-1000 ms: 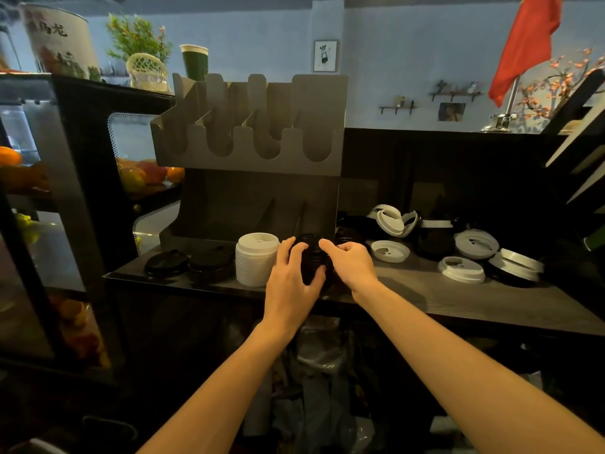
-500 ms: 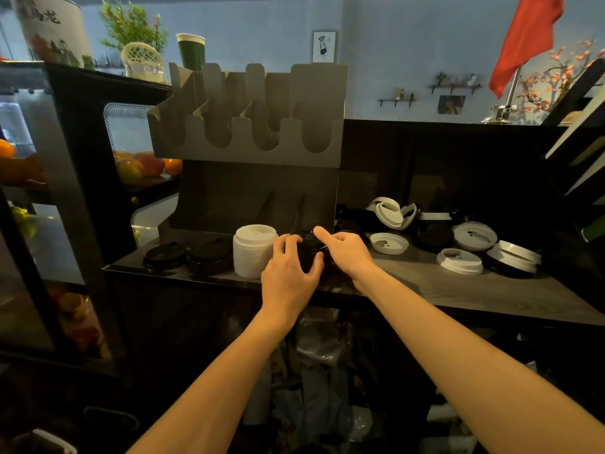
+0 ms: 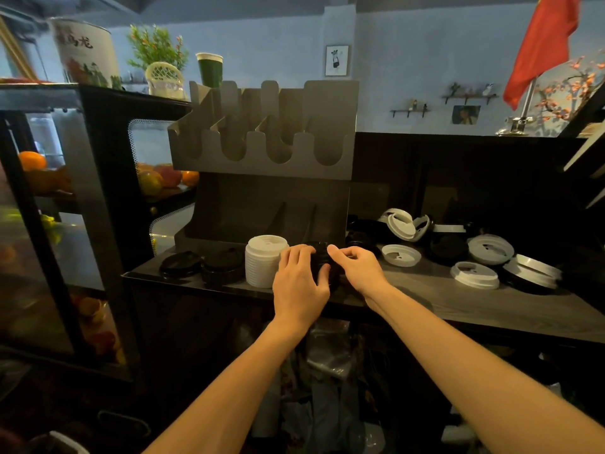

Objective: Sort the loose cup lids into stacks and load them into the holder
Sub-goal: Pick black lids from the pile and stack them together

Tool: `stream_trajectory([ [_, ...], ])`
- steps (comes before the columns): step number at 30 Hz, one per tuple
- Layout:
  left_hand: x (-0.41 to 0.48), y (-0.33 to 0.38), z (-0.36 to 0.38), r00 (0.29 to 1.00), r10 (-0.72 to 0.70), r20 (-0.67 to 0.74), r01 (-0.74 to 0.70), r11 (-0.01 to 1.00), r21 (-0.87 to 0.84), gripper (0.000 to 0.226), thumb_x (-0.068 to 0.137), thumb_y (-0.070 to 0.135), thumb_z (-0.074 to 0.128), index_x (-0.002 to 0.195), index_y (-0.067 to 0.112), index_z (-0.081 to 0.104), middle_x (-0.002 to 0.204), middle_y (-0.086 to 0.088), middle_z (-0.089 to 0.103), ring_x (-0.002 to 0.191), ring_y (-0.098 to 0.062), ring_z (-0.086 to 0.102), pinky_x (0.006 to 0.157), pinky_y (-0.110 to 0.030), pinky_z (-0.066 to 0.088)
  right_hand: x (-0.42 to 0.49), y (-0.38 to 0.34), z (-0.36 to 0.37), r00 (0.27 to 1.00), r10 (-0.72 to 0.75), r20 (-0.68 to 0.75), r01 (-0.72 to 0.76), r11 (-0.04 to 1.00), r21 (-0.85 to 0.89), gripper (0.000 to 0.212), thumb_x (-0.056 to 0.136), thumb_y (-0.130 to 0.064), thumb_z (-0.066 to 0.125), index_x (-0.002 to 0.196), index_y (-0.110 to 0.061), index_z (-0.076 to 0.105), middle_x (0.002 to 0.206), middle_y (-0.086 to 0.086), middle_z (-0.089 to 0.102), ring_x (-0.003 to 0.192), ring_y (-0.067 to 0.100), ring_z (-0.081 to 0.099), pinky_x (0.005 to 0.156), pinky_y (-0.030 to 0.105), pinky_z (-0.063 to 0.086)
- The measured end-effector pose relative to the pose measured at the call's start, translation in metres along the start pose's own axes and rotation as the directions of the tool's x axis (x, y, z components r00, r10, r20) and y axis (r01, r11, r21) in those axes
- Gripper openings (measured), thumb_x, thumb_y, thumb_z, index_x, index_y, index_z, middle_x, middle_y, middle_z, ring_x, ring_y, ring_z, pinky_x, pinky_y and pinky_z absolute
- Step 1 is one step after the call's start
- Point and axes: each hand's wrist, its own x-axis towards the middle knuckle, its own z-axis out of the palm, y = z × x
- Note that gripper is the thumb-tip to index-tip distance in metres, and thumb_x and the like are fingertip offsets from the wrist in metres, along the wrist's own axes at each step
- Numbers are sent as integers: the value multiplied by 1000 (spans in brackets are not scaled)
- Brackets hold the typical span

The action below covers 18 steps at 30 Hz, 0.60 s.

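Change: slight. Both hands remain closed round the black lid stack, a little tighter.

Head view:
- Left hand: fingers curled over the stack's left side.
- Right hand: fingers curled against its right rim.
- Stack: on the counter, between the palms, just beside the white lid stack.
- Step, judged: squaring the stack.
- Next: an even lift into the holder.

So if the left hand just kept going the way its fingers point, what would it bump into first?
The left hand grips the black lid stack, so that comes first. Behind the stack stands the grey holder; the hand would probably meet its lower back wall next, though depth is hard to judge here.
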Motion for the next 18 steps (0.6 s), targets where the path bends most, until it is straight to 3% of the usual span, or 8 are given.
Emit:
stream_trajectory([
  [6,1,4,1,999,-32,2,32,999,-12,35,93,34,68,122,15,62,124,2,61,124,-15,50,102,-23,40,-3,9,-1,999,-41,34,42,999,-18,39,100,-48,50,130,-24,59,107,-15,58,96,2,54,67,15,39],
  [8,1,5,1,999,-36,6,36,999,-33,35,94,32,67,125,16,62,130,2,60,133,-17,47,110,-31,40,-5,13,1,999,-41,29,41,999,5,43,102,-47,48,136,-23,55,114,-13,55,102,2,49,75,17,39],
  [11,1,9,1,1000,-11,-3,11,999,-33,34,94,27,67,126,17,64,133,2,61,135,-16,46,110,-32,38,-6,13,1,998,-48,32,48,999,-6,44,101,-47,48,137,-24,53,122,-11,55,110,6,47,87,23,39],
  [14,2,13,2,1000,-5,-10,5,1000,-19,30,93,28,65,122,20,66,130,5,62,132,-14,48,108,-33,39,-6,12,-3,998,-61,32,62,998,-27,41,101,-45,49,136,-24,54,121,-11,56,112,8,52,80,20,42],
  [18,2,13,3,1000,-26,8,26,1000,8,28,94,30,63,121,23,65,127,7,63,130,-13,49,105,-26,28,-7,12,-10,994,-70,85,79,991,-107,43,102,-44,48,140,-24,51,125,-7,57,108,8,51,69,15,39],
])
